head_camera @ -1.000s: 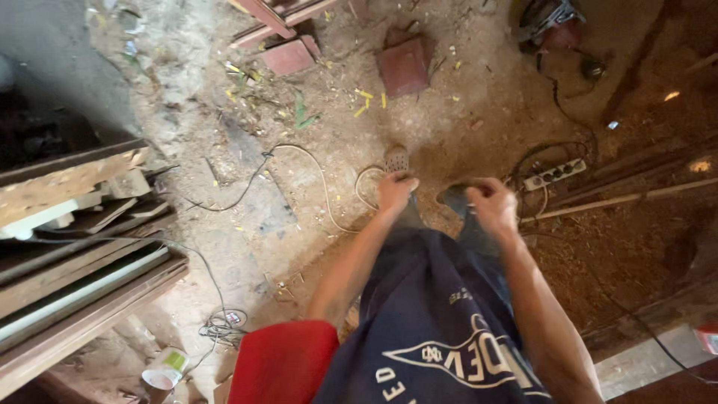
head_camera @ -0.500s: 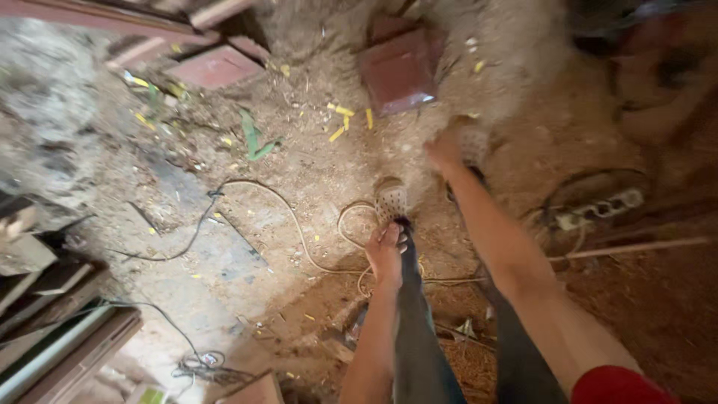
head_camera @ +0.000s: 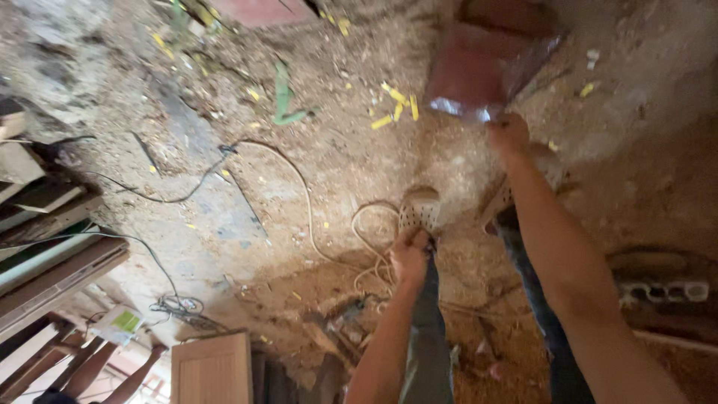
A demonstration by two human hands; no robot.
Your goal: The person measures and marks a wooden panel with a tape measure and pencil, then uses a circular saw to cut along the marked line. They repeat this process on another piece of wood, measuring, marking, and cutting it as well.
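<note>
Head cam, looking straight down at a really messy workshop floor, all sawdust and dirt.

The left hand is down low near the person's own foot, right over the pale perforated clog. It looks curled in, but the view is blurry and I honestly can't tell if that grip is clenched on anything or just resting against the trouser leg.

The right hand is stretched further out, up at the bottom edge of a reddish-brown box-like thing lying on the floor. The fingers are touching or right at its pale lower edge, but whether the grip has actually closed on it, can't tell, too smeared.

A whitish cable loops across the floor and coils just beside the clog. A thinner dark wire runs off to the left. Little yellow scraps are scattered just left of the red-brown thing, and a green strip lies further left.

On the right edge there's a white power strip half in shadow. On the left side are stacked wooden boards, and at the bottom a light wooden panel. Both legs are in dark trousers.
</note>
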